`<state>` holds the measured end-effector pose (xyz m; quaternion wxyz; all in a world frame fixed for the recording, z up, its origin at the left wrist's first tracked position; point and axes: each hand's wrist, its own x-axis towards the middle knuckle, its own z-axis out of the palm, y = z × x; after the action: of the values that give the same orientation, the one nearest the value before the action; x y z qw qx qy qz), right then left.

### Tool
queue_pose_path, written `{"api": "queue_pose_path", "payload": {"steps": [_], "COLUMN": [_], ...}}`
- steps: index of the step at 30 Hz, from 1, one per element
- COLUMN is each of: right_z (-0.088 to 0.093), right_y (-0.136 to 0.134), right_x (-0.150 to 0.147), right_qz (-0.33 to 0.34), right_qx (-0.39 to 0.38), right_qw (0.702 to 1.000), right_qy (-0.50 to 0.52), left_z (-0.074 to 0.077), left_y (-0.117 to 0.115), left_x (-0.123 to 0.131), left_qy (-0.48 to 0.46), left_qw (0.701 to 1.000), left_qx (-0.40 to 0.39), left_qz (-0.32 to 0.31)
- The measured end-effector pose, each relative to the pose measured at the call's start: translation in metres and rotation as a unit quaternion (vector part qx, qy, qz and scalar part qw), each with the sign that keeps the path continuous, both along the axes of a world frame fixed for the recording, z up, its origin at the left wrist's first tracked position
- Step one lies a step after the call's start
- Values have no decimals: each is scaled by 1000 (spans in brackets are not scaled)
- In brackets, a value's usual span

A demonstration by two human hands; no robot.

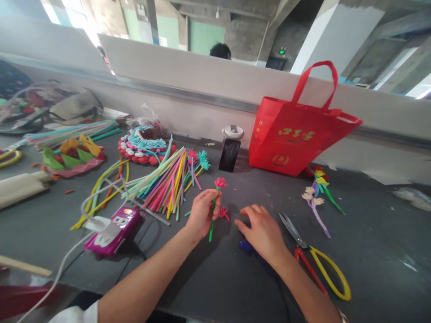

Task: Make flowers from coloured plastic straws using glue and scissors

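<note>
Left fingers (209, 195) in a pinch, right fingers (251, 211) loosely apart, forearms (148, 278) bare

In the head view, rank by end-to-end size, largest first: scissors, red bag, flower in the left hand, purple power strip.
1. Red bag
2. Scissors
3. Purple power strip
4. Flower in the left hand

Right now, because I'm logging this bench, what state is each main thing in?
Left hand, closed
Pink flower, held, roughly upright
Right hand, open, seemingly empty
Blue tool, mostly hidden, unclear
Scissors, lying, handles apart
Red bag, standing, handle up
Phone, propped upright, screen dark
Cup, upright, lidded
Power strip, plug in
Pipe cleaners, loose, fanned out
</note>
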<state>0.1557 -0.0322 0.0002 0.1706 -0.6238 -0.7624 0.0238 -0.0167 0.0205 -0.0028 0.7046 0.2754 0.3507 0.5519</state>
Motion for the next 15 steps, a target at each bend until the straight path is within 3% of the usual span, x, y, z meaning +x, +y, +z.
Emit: {"api": "queue_pose_path", "payload": {"steps": [3, 7, 15], "right_z": [-9, -17, -4], "right_y": [21, 30, 21], "right_x": [-16, -25, -10], "right_qz": [12, 28, 45], "right_qx": [-21, -40, -67], "right_qw": [1000, 999, 992], "right_qy": [7, 20, 93], "left_z": [-1, -4, -3], "left_y": [0, -1, -5], "left_x": [1, 2, 5], "left_qy": [1, 2, 13], "left_qw": [1000, 1000, 1000], "left_qx": [3, 4, -8], "left_qz": [0, -5, -15]}}
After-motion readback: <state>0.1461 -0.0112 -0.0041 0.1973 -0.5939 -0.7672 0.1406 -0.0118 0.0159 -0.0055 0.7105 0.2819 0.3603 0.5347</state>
